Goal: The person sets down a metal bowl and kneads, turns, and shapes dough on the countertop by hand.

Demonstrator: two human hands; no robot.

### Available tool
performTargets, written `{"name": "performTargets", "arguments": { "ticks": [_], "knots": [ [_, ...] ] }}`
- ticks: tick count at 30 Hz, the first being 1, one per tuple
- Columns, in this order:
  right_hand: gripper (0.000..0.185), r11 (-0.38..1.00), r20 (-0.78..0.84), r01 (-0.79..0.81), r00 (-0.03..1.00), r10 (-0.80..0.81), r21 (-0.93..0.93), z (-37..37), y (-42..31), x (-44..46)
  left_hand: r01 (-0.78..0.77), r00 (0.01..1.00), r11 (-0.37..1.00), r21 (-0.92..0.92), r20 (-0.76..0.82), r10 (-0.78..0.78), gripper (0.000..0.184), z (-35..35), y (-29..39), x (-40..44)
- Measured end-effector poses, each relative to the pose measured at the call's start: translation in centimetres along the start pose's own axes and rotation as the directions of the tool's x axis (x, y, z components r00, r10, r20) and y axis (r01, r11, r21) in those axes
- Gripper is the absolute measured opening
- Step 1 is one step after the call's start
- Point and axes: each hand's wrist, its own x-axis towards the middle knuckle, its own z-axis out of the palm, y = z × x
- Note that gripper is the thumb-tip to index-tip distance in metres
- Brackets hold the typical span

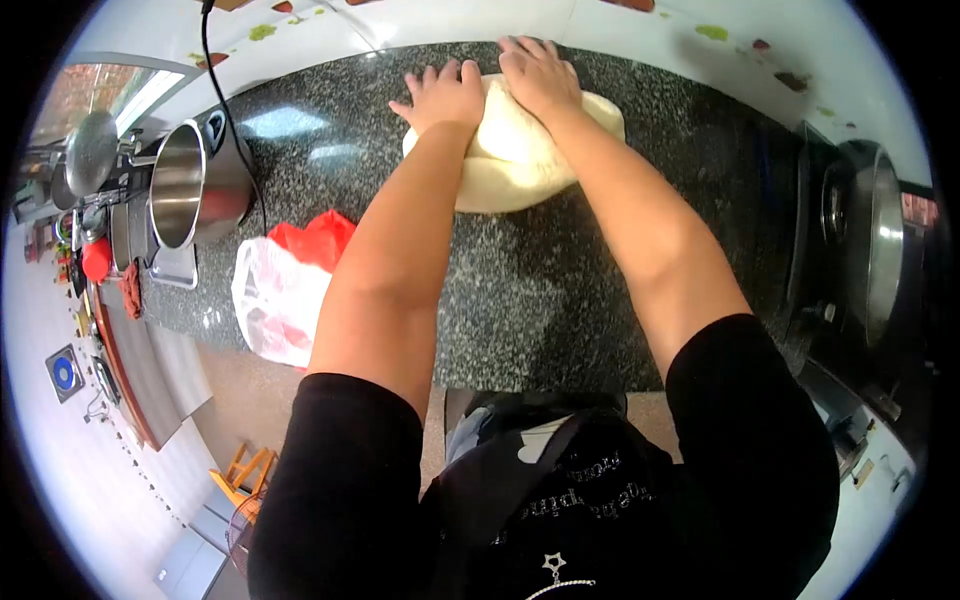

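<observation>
A large pale lump of dough [515,165] lies on the dark speckled stone counter [520,300], with a fold across its top. My left hand [443,97] rests on the dough's far left edge, fingers spread and pointing away from me. Against the far middle of the lump presses my right hand [541,80], its fingers stretched beyond the dough's back edge. Both palms touch the dough, and the arms are extended. The undersides of the hands are hidden.
Left of my arms sits a white and red plastic bag [285,290]. Behind it stands a steel pot [200,185], with a black cord [235,125] hanging alongside. A large metal pan [880,240] is at the right on the stove. The tiled wall [480,22] bounds the counter's back.
</observation>
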Motion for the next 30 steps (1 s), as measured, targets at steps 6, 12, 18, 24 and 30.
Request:
{"name": "performTargets", "arguments": {
  "ticks": [6, 12, 18, 24, 30],
  "knots": [
    [0.043, 0.935, 0.053, 0.276, 0.954, -0.294, 0.221, -7.6, -0.3, -16.8, -0.501, 0.862, 0.819, -0.280, -0.074, 0.502, 0.050, -5.0, -3.9, -17.7],
    [0.039, 0.767, -0.104, 0.097, 0.994, -0.039, 0.634, -17.4, 5.3, -26.7, -0.425, 0.903, 0.545, -0.723, -0.294, 0.314, 0.062, -5.5, -11.5, -30.6],
    [0.049, 0.015, 0.492, -0.499, 0.859, 0.139, 0.867, -10.0, 7.8, -25.6, 0.198, 0.980, -0.193, -0.961, 0.193, 0.046, 0.067, 0.9, -6.5, -29.3],
    [0.057, -0.454, 0.620, -0.534, 0.782, 0.053, 0.713, -15.4, 0.2, -23.7, 0.270, 0.963, -0.359, -0.893, 0.250, 0.101, 0.083, -4.6, -1.6, -30.0],
    [0.068, -0.305, 0.002, -0.079, 0.969, -0.247, 0.949, -22.5, -2.0, -20.3, -0.195, 0.957, -0.117, -0.974, -0.215, 0.193, 0.104, -10.5, 2.5, -30.5]
  ]
}}
